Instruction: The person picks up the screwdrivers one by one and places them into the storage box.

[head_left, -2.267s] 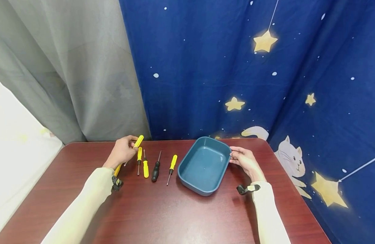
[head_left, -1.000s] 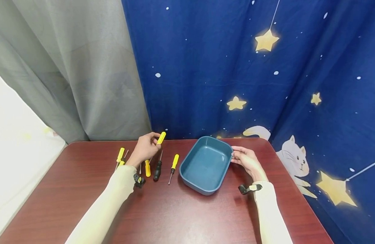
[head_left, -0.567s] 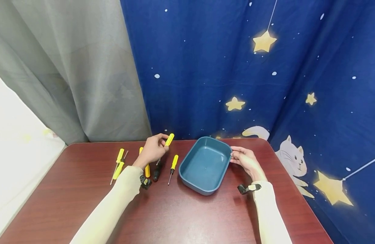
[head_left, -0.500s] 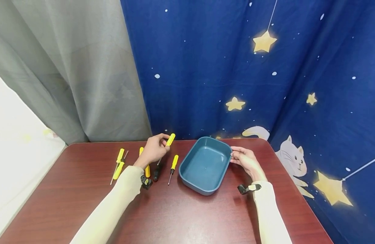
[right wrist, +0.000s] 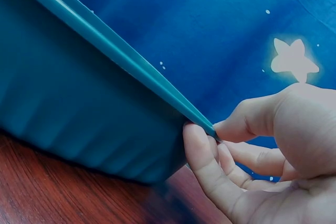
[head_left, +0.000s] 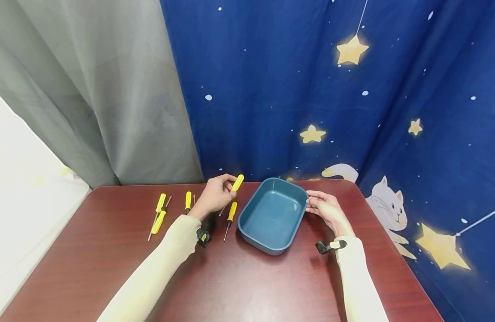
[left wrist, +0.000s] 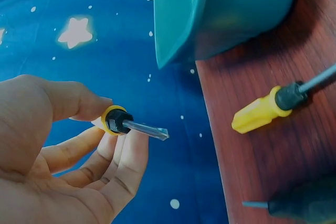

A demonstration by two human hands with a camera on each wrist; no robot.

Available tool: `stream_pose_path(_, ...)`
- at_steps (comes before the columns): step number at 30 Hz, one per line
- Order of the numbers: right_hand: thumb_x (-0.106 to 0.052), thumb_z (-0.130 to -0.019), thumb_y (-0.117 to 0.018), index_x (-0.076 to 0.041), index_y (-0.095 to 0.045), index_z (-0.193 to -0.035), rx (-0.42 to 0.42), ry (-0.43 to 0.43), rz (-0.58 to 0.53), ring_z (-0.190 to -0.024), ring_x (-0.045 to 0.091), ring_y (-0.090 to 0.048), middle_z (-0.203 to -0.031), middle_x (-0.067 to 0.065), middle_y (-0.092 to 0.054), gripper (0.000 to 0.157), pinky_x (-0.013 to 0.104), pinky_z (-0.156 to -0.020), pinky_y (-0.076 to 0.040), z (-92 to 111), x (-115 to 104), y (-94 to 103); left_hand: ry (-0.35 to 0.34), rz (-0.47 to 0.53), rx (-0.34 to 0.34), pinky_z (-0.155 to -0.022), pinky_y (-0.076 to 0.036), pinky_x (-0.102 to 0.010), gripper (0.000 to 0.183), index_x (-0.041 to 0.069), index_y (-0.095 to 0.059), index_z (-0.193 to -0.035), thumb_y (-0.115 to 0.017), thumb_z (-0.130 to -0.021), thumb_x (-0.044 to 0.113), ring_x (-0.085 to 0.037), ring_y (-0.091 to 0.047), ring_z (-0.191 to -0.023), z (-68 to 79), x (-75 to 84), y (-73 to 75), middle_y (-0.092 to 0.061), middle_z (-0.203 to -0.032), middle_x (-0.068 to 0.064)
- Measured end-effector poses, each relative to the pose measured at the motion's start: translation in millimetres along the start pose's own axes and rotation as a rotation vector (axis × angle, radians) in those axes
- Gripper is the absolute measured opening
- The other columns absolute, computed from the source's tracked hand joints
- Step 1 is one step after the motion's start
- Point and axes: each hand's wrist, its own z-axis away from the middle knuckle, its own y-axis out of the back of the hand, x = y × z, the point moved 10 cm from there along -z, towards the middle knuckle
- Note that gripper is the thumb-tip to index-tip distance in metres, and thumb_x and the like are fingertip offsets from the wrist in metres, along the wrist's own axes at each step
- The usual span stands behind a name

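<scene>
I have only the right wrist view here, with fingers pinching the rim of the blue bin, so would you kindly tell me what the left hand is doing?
Observer: The left hand holds a yellow-handled screwdriver.
Operator: Thank you; does anything lie on the far side of the blue bin, the side away from my camera?
Observer: Yes, a second screwdriver lies just to the bin's left.
Operator: I appreciate it; and what lies farthest to the person's left?
Observer: Two more screwdrivers lie close together there, their handles pointing opposite ways.
</scene>
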Motion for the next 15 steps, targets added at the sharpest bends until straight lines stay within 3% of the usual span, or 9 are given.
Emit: stream_pose_path(15, 0.003, -0.099, -0.056, 0.01, -0.047, -0.146, -0.002, -0.007, 0.008, -0.088, 0.012, -0.072, -0.102, 0.008, -0.071, 0.048, 0.023, -0.079, -0.061, -3.2, 0.1, -1.2, -0.057, 0.002, -0.067, -0.062, -0.053, -0.025, 0.04, 0.005, -0.064, -0.128, -0.068, -0.088, 0.004, -0.02, -0.059, -0.076, -10.2, 29.1, -25.5, -0.062, -0.094, -0.008)
